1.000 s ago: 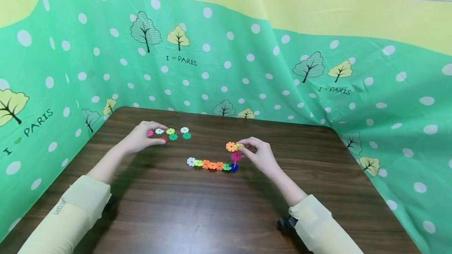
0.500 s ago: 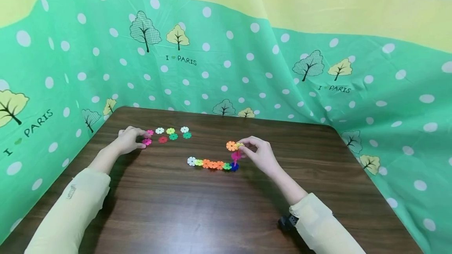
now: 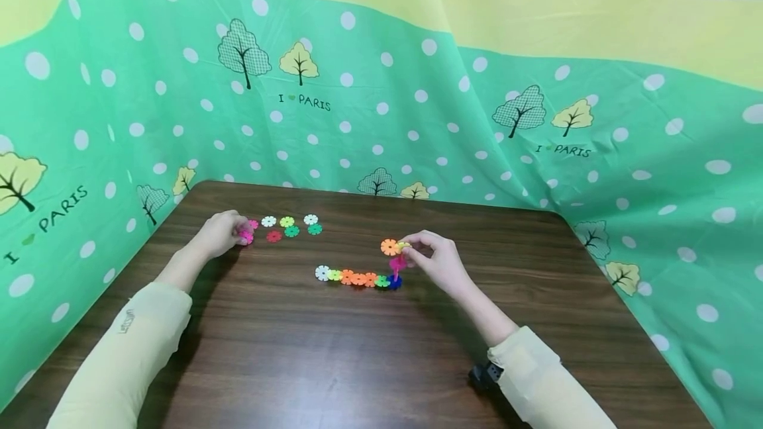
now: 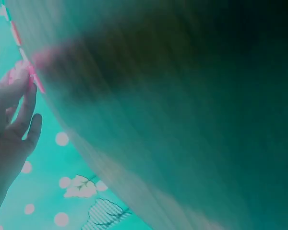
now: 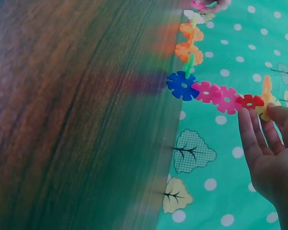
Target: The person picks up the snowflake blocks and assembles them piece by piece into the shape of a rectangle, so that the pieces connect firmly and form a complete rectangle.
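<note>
Slotted plastic snowflake discs make up a linked chain, with a row of white, yellow-green, orange and green pieces ending at a blue disc (image 3: 395, 282). From the blue one, pink discs (image 5: 226, 99) and a red disc (image 5: 250, 101) rise off the table. My right hand (image 3: 439, 261) pinches the yellow disc (image 5: 264, 113) at this raised end, where an orange disc (image 3: 389, 247) sticks out leftward. At the far left, my left hand (image 3: 219, 235) pinches a pink disc (image 3: 246, 237) between thumb and fingers, partly covering it.
Loose discs lie right of my left hand: another pink disc (image 3: 254, 224), a red disc (image 3: 273, 236), a white disc (image 3: 269, 221), a yellow-green disc (image 3: 287, 222) and several more. The brown wooden table (image 3: 334, 363) meets a green dotted cloth (image 3: 381, 144) behind.
My left hand has moved left from over the loose discs to the pink disc at the left end and now pinches it. My right hand keeps its hold on the chain.
</note>
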Available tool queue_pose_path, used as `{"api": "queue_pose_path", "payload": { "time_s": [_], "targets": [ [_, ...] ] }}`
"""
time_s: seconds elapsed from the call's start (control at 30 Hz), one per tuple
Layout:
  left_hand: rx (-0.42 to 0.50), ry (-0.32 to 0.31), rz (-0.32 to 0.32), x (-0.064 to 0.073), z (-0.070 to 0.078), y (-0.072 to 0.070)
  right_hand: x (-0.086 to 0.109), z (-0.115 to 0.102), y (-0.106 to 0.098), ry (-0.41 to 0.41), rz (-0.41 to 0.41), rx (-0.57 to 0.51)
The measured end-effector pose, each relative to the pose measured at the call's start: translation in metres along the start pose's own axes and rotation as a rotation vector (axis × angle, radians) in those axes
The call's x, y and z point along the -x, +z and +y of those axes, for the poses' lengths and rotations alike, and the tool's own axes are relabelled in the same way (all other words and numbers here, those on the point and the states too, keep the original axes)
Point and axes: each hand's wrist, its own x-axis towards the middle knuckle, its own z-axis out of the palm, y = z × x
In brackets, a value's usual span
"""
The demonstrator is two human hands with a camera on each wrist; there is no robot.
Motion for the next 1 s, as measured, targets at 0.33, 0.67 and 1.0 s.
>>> {"api": "queue_pose_path", "payload": {
  "time_s": [0.33, 0.67, 1.0],
  "targets": [
    [0.086, 0.048, 0.141, -0.009, 0.04, -0.007, -0.004, 0.031, 0.007, -0.04, 0.002, 0.02],
    [0.181, 0.111, 0.206, -0.007, 0.109, -0.01, -0.005, 0.03, 0.01, -0.029, 0.009, 0.027],
    [0.356, 0.123, 0.244, -0.007, 0.179, 0.014, -0.005, 0.032, 0.011, -0.007, 0.016, 0.065]
  ]
}}
